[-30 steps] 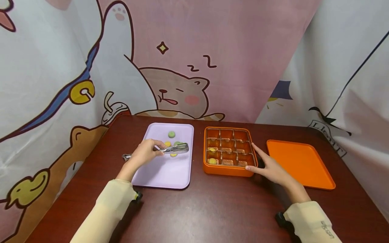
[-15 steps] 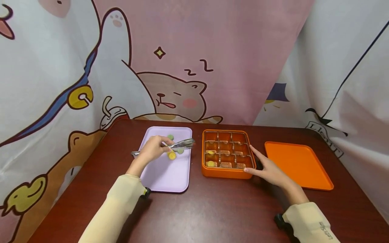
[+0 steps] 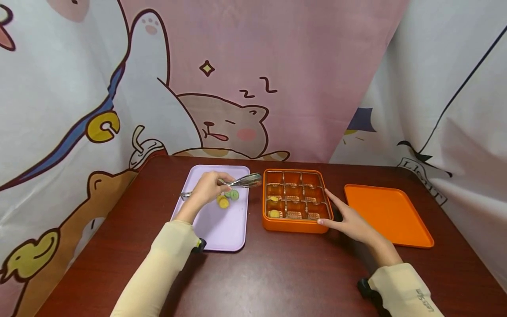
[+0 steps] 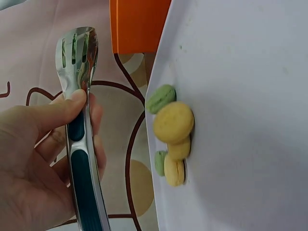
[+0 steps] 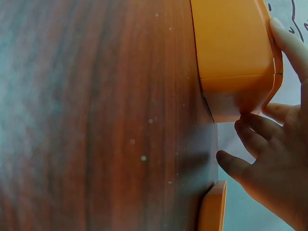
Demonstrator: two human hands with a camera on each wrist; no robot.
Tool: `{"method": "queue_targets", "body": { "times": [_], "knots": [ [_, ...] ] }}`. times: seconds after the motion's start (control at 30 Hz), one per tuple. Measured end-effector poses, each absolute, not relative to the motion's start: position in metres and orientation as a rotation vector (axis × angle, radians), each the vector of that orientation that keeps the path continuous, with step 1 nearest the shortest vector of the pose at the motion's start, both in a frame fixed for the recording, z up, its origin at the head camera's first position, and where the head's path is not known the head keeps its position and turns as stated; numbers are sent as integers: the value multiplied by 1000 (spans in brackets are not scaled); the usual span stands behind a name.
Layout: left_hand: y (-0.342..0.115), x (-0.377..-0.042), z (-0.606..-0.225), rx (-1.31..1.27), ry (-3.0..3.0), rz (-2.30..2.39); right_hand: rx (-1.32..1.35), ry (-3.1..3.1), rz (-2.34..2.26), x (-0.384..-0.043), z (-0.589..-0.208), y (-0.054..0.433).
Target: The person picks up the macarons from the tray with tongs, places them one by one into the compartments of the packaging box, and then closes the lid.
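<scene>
The person's left hand (image 3: 206, 189) is raised over the pale lilac rectangular tray (image 3: 215, 231), its grip closed: thumb and fingers wrap the shiny metal serving tongs with dark teal handle inlays (image 4: 85, 192). Their arms are squeezed nearly together, and something green shows through the slotted head, most likely a small round green macaron (image 4: 74, 45). Below, on the tray, small round yellow macarons (image 3: 223, 202) and other green macarons (image 3: 234, 194) lie in a loose cluster. The tongs' head points right and hangs just short of the square orange box (image 3: 295, 226), whose clear plastic insert (image 3: 293, 215) makes a three-by-three grid; the near-left and middle-left cells each hold a yellow piece (image 3: 274, 213). At the box's right, the person's right hand (image 3: 350, 222) has only a loose, spread grip, thumb at the near rim, fingers along the side. Farthest right, a flat orange lid (image 3: 390, 215) lies on the dark reddish-brown counter (image 3: 285, 273). The step in hand looks like the carry from tray to box; the next move would call for bringing the tongs over the rim, lowering into another cell and easing the squeeze
</scene>
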State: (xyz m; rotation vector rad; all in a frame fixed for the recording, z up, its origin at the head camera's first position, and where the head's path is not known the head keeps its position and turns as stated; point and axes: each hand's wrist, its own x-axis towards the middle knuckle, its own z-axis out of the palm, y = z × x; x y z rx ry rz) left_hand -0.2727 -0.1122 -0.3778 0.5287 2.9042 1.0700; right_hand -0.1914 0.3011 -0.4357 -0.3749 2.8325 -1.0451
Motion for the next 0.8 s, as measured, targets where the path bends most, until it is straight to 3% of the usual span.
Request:
{"method": "queue_targets", "body": {
  "times": [0.8],
  "knots": [
    [-65, -301, -395, 461, 2909, 1149, -353, 2845, -1032, -190, -434, 300]
  ]
}}
